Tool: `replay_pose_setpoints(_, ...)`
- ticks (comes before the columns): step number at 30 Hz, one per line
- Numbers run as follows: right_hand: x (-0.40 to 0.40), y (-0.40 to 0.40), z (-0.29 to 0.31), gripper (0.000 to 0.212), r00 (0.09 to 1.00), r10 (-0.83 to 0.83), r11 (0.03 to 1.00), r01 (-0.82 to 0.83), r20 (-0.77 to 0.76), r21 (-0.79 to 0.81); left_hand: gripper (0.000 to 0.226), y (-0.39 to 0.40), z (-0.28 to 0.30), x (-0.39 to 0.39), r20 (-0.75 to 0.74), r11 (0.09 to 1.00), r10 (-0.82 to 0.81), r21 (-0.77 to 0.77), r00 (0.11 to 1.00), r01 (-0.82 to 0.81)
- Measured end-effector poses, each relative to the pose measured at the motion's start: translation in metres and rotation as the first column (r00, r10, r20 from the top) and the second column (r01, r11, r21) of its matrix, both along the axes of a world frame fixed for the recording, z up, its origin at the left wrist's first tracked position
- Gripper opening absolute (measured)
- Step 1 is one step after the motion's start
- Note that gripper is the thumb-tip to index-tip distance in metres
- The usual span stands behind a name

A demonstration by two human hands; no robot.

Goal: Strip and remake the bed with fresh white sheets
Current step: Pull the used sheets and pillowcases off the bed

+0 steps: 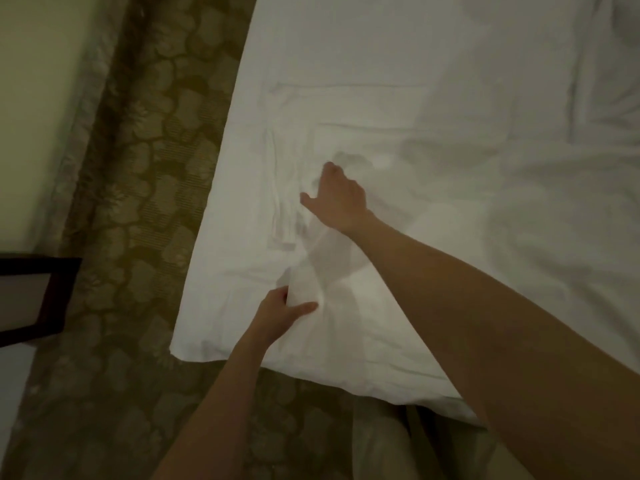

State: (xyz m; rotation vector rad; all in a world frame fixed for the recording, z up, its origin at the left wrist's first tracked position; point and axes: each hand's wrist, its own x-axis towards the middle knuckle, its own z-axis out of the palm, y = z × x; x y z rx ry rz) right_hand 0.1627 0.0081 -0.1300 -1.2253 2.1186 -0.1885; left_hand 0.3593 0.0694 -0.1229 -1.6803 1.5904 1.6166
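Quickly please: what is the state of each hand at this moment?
Left hand: closed, pinching a fold of the white sheet near the bed corner.
Right hand: open, fingers relaxed, resting on the sheet.
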Motion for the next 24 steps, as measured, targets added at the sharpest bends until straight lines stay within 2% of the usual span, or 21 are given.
replay_pose_setpoints(3, 0.002, -0.003, -0.008, 0.048, 0.998, 0.003, 0.99, 0.006, -0.063, 0.14, 0.043, 0.0, 0.006, -0.01, -0.033, 1.0, 0.024, 0.008, 0.999, -0.024)
replay_pose_setpoints(6, 0.016, -0.008, -0.014, 0.04, 0.987, 0.043, 0.984, -0.015, -0.156, 0.177, 0.023, -0.002, 0.008, -0.027, -0.067, 0.999, 0.041, 0.009, 0.997, -0.04)
replay_pose_setpoints(10, 0.021, -0.01, -0.012, 0.026, 0.982, 0.055, 0.978, -0.017, -0.182, 0.206, 0.019, 0.008, 0.017, -0.056, -0.161, 0.999, -0.047, -0.002, 0.986, 0.047)
replay_pose_setpoints(12, 0.014, -0.009, -0.008, 0.017, 0.985, 0.064, 0.985, -0.036, -0.161, 0.171, 0.033, 0.019, 0.026, -0.073, -0.19, 0.984, -0.179, -0.035, 0.965, 0.176)
replay_pose_setpoints(14, 0.003, -0.006, -0.004, 0.019, 0.993, 0.018, 0.994, -0.004, -0.12, 0.111, 0.046, 0.033, 0.03, -0.086, -0.241, 0.976, -0.215, -0.04, 0.946, 0.212)
replay_pose_setpoints(17, -0.015, 0.002, 0.006, 0.024, 0.991, -0.124, 0.992, 0.123, -0.042, -0.019, 0.044, 0.05, 0.037, -0.104, -0.241, 0.967, -0.255, -0.063, 0.936, 0.247)
replay_pose_setpoints(19, -0.032, 0.012, 0.015, 0.025, 0.981, -0.194, 0.975, 0.195, 0.026, -0.11, 0.034, 0.063, 0.043, -0.117, -0.273, 0.958, -0.288, -0.082, 0.918, 0.276)
replay_pose_setpoints(21, -0.056, 0.027, 0.024, 0.025, 0.955, -0.273, 0.935, 0.292, 0.115, -0.204, 0.03, 0.079, 0.046, -0.132, -0.321, 0.951, -0.308, -0.096, 0.896, 0.292)
replay_pose_setpoints(24, -0.102, 0.066, 0.034, 0.025, 0.896, -0.387, 0.839, 0.44, 0.219, -0.32, 0.039, 0.109, 0.046, -0.162, -0.367, 0.935, -0.344, -0.056, 0.864, 0.349)
